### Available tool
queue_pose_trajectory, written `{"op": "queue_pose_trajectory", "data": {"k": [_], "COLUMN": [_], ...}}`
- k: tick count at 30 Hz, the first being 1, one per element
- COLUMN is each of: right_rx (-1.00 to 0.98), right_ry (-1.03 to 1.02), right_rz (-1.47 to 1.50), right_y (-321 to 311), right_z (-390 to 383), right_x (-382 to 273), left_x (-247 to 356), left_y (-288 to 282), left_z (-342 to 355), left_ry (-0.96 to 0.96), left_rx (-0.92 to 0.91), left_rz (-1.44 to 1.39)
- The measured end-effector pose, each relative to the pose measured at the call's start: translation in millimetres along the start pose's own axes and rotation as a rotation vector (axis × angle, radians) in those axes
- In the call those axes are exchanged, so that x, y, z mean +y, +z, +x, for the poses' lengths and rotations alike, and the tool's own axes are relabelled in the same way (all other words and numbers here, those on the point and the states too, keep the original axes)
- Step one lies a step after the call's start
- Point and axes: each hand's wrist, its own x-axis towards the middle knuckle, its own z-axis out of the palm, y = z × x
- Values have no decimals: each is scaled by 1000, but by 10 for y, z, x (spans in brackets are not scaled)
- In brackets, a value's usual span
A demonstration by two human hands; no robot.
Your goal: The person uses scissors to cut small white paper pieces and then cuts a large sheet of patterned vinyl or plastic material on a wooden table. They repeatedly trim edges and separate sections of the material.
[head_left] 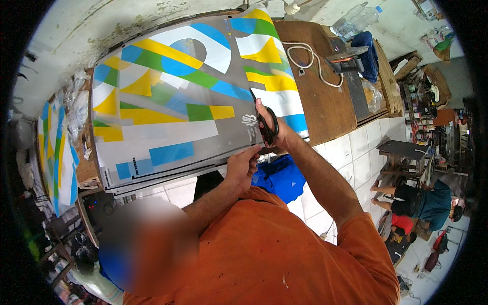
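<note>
A large printed sheet [168, 127] with grey ground and yellow, green, blue and white shapes lies on the bench under further sheets or layers. My right hand [272, 127] grips black-handled scissors [272, 119] over the sheet's lower right part, near its front edge; the blades are mostly hidden. My left hand [244, 162] has its fingers closed on the sheet's front edge, just below and left of the scissors. My orange shirt fills the lower middle.
Wooden bench top [320, 117] with a white cable [312, 56], plastic bottles [356, 23] and dark device [345, 61]. Another printed sheet [56, 152] hangs at left. Blue fabric [282, 178] lies below the bench. Two other people [427, 203] are at the right, by shelves.
</note>
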Motion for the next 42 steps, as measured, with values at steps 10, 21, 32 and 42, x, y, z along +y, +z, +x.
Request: {"op": "queue_pose_trajectory", "data": {"k": [10, 21, 32, 42], "right_rx": [-74, -71, -71, -51], "right_ry": [-15, -20, -21, -170], "right_rz": [-1, -12, -30, 79], "right_y": [-15, 85, 172, 300], "right_z": [406, 858, 1221, 1426], "right_x": [-283, -979, -1568, -1728], "left_x": [157, 365, 518, 541], "left_y": [79, 122, 187, 147], "left_z": [-189, -381, -573, -596], "left_ry": [-13, -59, -111, -114], "left_rx": [-22, -69, -99, -153], "left_rz": [-49, -69, -73, -66]}}
